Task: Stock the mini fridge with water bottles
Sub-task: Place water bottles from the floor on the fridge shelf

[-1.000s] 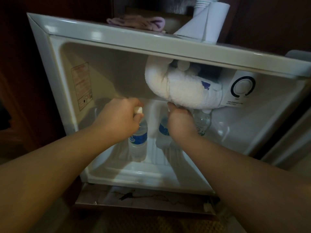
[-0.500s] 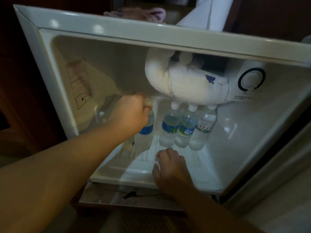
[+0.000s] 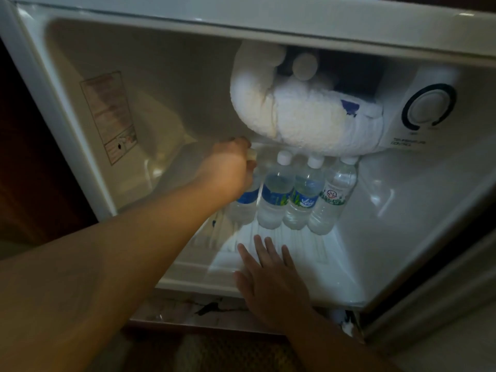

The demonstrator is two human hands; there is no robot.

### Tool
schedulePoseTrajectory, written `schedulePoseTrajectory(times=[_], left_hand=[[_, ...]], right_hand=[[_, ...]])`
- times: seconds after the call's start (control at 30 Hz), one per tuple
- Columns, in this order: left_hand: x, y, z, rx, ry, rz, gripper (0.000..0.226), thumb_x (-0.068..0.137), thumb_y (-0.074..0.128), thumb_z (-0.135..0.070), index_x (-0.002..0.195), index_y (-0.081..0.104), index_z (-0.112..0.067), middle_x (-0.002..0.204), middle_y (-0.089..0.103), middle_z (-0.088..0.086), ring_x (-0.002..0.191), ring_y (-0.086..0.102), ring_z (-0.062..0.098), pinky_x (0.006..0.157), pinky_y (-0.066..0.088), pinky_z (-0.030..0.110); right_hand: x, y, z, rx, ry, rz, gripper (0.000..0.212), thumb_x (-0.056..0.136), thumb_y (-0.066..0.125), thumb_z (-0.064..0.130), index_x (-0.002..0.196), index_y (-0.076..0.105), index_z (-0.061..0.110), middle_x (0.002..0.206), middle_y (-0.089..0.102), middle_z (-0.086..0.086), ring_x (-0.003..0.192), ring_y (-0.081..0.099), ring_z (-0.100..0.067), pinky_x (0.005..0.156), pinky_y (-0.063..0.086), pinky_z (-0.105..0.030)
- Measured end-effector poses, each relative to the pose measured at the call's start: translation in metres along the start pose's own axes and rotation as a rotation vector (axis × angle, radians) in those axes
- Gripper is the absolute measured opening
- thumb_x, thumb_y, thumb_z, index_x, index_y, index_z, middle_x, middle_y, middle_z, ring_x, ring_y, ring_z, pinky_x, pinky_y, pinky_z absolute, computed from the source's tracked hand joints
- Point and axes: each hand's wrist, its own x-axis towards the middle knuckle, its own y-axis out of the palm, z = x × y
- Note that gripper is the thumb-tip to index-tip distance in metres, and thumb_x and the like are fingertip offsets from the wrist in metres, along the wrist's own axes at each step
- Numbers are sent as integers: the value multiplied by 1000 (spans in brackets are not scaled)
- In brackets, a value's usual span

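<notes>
A person's left hand [image 3: 228, 170] closes around the neck of a water bottle [image 3: 245, 202] at the back of an open mini fridge [image 3: 166, 98], setting it upright at the left end of a row. Three more bottles [image 3: 276, 194] [image 3: 304, 196] [image 3: 334, 194] stand touching one another beside it, caps just under a thick crust of frost [image 3: 295, 122] that bulges from the freezer box. The right hand [image 3: 271, 277] lies flat and empty, fingers spread, on the front lip of the fridge floor [image 3: 335, 269]. By the look of it, stocking is well under way: four bottles are in, the last one not yet released, and no further bottles are in view, so how many remain cannot be told. Open room is left on the floor in front of the row and to the right below the temperature dial [image 3: 429, 107]; left of the held bottle the moulded wall steps in close. Headroom is tight, since the frost overhangs the caps, so any added bottle would likely go in low from the front.
</notes>
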Motion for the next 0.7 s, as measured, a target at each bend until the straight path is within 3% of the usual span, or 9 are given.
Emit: schedulePoseTrajectory(times=[0.2, 0.3, 0.47, 0.57, 0.7], left_hand=[[4, -1, -9, 26, -41, 12, 31, 106, 55, -23, 134, 60, -11, 125, 65, 13, 101, 58, 26, 79, 37, 32], [3, -1, -10, 83, -18, -11, 37, 105, 57, -24, 140, 57, -13, 130, 64, 14, 115, 62, 34, 80, 37, 31], [2, 1, -4, 138, 57, 15, 32, 103, 60, -17, 134, 59, -9, 119, 64, 18, 106, 63, 36, 76, 40, 35], [0, -4, 1, 140, 62, 18, 31, 103, 59, -19, 133, 60, -11, 118, 64, 16, 95, 60, 29, 76, 43, 35], [-11, -14, 4, 158, 98, 55, 40, 101, 64, -16, 140, 58, -13, 126, 64, 17, 107, 65, 34, 86, 53, 38]], right_hand=[[0, 1, -1, -4, -3, 0, 65, 104, 18, 61, 164, 19, 34, 172, 15, -11, 159, 9, -30, 126, 9, -58], [0, 2, 0, -13, -6, 4, 66, 104, 17, 61, 164, 20, 33, 171, 17, -11, 159, 10, -31, 126, 11, -59], [-1, 2, 0, -29, -2, -10, 65, 105, 20, 60, 163, 23, 31, 169, 23, -13, 158, 17, -33, 124, 17, -60], [-1, 0, 1, -39, -4, -10, 65, 105, 22, 60, 163, 27, 29, 168, 27, -14, 156, 22, -34, 122, 22, -62], [-2, -1, 0, -41, -11, -13, 65, 106, 23, 61, 162, 30, 29, 167, 30, -14, 155, 25, -34, 121, 25, -63]])
